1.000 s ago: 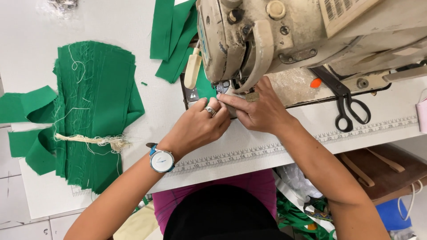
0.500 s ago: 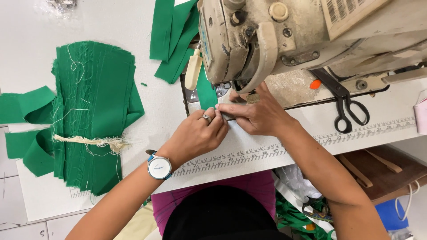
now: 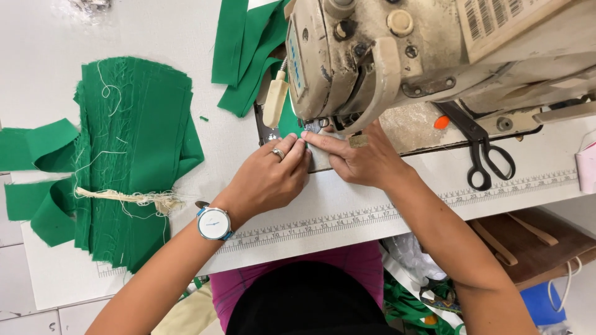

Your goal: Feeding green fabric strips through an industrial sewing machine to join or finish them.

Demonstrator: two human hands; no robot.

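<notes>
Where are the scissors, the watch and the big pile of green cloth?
scissors (image 3: pixel 487 162): head view, on the black handle loops, right of the sewing machine.
watch (image 3: pixel 214 223): head view, on the white dial, left wrist.
pile of green cloth (image 3: pixel 146 130): head view, on the top piece's middle.

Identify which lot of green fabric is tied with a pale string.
The big folded stack of green fabric left of both hands; the loose strips by the sewing machine are untied.

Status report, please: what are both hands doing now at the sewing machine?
Left hand and right hand pressed flat together at the needle of the sewing machine. Green fabric piece barely visible there. Scissors lie apart.
</notes>
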